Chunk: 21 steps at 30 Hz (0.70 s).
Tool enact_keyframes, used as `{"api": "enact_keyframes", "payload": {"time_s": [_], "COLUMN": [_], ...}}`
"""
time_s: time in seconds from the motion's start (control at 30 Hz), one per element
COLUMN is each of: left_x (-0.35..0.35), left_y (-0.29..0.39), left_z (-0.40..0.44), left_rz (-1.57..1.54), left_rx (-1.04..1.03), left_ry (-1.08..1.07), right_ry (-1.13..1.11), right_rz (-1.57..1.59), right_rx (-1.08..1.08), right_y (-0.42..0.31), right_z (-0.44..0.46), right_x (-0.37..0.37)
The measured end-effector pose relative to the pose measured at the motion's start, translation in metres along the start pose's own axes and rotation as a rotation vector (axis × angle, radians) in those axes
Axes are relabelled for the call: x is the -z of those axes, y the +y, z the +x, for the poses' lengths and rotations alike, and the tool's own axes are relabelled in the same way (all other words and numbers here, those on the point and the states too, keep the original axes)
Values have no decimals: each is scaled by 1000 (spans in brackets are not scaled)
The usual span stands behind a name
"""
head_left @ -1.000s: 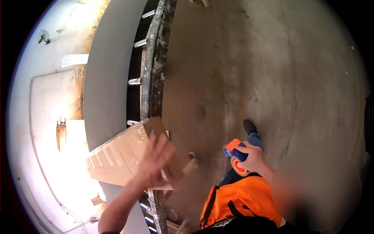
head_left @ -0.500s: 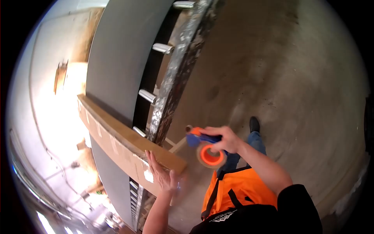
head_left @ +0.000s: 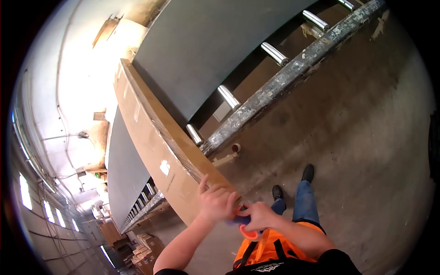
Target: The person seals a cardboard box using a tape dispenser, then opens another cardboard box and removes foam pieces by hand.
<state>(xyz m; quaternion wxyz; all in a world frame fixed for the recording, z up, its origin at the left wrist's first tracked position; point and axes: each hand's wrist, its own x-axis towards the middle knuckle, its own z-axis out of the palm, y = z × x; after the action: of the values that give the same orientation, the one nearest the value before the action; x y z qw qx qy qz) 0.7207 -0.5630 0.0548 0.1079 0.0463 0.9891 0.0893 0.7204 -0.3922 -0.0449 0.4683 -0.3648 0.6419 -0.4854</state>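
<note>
A long cardboard box (head_left: 151, 142) with clear tape along its upper edge lies across the conveyor, its near end jutting toward me. My left hand (head_left: 217, 201) is at that near end, fingers bent over the corner and one digit raised along the edge. Close beside it, my right hand (head_left: 260, 216) is closed around the handle of a tape dispenser (head_left: 241, 220), blue with an orange ring. The dispenser's head is at the end of the box, partly hidden by my hands. I cannot tell whether its tape touches the cardboard.
Dark grey sheets (head_left: 201, 50) lie on the conveyor on both sides of the box. Metal rollers (head_left: 275, 54) and a scuffed steel rail (head_left: 293, 87) run along the near side. Stacked cartons (head_left: 145, 251) stand on the floor at lower left. My feet are on the concrete floor (head_left: 366, 151).
The tape dispenser has come left and down to the box's near end. My left hand has shifted from lying flat on the box to bending over its corner. The view has turned.
</note>
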Motion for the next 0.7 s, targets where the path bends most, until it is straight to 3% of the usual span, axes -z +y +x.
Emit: {"api": "enact_keyframes", "payload": {"time_s": [0.03, 0.17, 0.27, 0.3, 0.37, 0.5, 0.6, 0.7], "left_x": [-7, -9, -10, -10, -9, -7, 2, -7], "left_y": [-3, -7, -12, -13, -14, -13, -19, -38], "left_z": [-1, -6, -12, -15, -14, -12, -21, -47], "left_rz": [4, 48, 2, 8, 24, 108, 234, 167], "left_rx": [-44, -45, -17, -11, -9, -107, -94, -96], "left_ry": [130, 141, 147, 135, 130, 273, 30, 47], "right_ry": [-58, -215, -237, -212, 63, 426, 709, 849], "right_rz": [-124, -304, -198, -137, -206, -282, -204, -178], "right_rx": [32, 205, 96, -46, -134, -394, -408, -384], "right_y": [-20, -13, 9, 7, 51, 59, 59, 42], "right_z": [3, 14, -9, -25, -52, -91, -100, -105], "right_x": [-4, -62, -42, -14, -8, 29, 29, 3]}}
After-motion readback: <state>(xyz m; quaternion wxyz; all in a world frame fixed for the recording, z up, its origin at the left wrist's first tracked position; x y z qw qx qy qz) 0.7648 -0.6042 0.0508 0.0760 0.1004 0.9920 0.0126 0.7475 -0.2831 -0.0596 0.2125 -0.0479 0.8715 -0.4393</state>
